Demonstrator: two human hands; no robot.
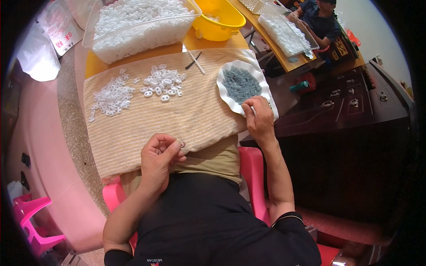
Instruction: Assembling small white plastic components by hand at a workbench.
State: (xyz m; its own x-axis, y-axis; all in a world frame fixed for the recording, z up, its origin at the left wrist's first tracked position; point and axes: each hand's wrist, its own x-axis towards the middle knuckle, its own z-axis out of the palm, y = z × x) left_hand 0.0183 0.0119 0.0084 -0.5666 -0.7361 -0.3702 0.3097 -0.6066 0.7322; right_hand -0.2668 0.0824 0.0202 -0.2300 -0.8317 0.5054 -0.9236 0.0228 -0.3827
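Near the front edge of a striped cloth, my left hand (159, 153) pinches a small white plastic piece (182, 144) between thumb and forefinger. My right hand (260, 119) is at the near rim of a white wavy-edged dish (222, 87), its thumb and forefinger closed together. Anything between those fingertips is too small to make out. The dish holds a heap of tiny grey pieces (241, 82). Farther left on the cloth lie two piles: white oval plastic pieces with two holes (165, 83) and smaller flat white plastic pieces (113, 94).
One white and one black thin stick (196, 61) lie crossed on the cloth (177, 113). Behind stand a clear bin (146, 37) full of white pieces and a yellow tub (217, 29). A co-worker (319, 22) sits at another table, far right. A dark cabinet (346, 97) stands right.
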